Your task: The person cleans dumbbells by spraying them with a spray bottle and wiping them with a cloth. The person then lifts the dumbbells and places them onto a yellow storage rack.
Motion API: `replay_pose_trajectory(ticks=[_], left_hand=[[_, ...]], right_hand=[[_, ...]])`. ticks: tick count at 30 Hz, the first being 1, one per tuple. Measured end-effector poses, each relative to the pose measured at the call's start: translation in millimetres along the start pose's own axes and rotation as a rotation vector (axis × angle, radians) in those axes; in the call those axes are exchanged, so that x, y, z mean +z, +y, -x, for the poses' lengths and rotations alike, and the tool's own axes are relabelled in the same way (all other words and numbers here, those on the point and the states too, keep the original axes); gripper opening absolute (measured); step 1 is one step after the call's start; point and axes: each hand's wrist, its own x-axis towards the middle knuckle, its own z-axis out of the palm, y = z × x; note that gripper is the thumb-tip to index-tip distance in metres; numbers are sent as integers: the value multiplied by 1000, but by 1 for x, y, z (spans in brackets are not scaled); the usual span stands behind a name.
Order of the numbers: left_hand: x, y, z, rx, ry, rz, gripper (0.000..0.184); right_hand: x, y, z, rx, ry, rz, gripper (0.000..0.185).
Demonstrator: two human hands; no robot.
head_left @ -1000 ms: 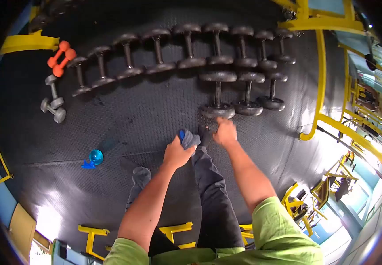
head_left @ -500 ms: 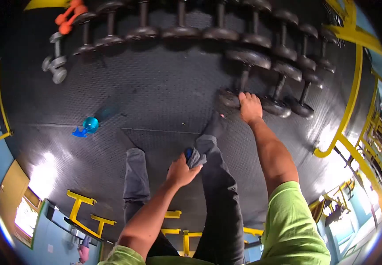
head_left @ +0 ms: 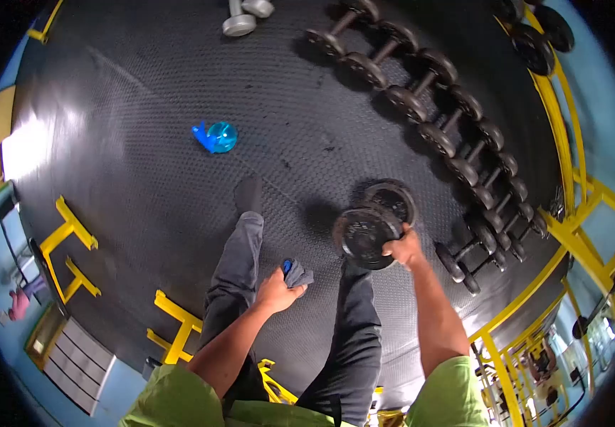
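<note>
My right hand grips the rim of a dark dumbbell's near round end. That end faces up toward me, and the far end shows partly behind it. The bar between them is mostly hidden. The dumbbell is over the floor in front of my right leg; whether it touches the mat I cannot tell. In front of my body, my left hand is closed around a crumpled grey cloth. A small blue patch shows at the cloth's edge, its kind unclear.
Several dark dumbbells stand in a slanting row at the right. A blue spray bottle lies on the black mat. Grey dumbbells are at the top. Yellow metal frames stand left, right and behind.
My view has turned to the right. My right hand has drawn the dumbbell away from the others toward my leg and tilted it. My left hand still holds the cloth.
</note>
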Motion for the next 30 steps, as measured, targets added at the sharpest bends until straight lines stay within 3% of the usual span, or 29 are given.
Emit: replay_pose_trajectory(ticks=[4, 9, 11, 15, 19, 20, 22, 23, 25, 26, 28, 30], left_hand=[[-22, 4, 1, -16, 36, 79, 102], [-30, -24, -14, 98, 165, 198, 92], [-41, -18, -18, -71, 19, 216, 92], [-30, -17, -29, 123, 125, 439, 82], [-48, -23, -31, 135, 129, 538, 79], [-46, -30, -35, 154, 138, 569, 70], [-62, -38, -41, 153, 70, 608, 63], [-77, -39, -46, 166, 30, 622, 57], [-99, -38, -48, 168, 112, 645, 49], [-102, -42, -49, 193, 168, 680, 48], [-113, -47, -51, 217, 239, 735, 46], [-128, -48, -48, 205, 193, 682, 45]], right_hand=[[80, -77, 12, -93, -143, 73, 65], [153, -115, -26, -194, -226, 47, 60], [151, -152, -24, -251, -299, 97, 60], [135, -187, -64, -177, -356, 172, 66], [112, -218, -100, -38, -308, 159, 74], [116, -212, -100, -16, -304, 176, 74], [119, -220, -87, -121, -231, 349, 79], [121, -226, -74, -250, -207, 494, 78], [132, -234, -49, -638, 100, 747, 74], [147, -246, -41, -643, 103, 750, 74], [186, -286, -10, -1016, 82, 654, 70], [241, -316, -15, -1023, 34, 646, 72]])
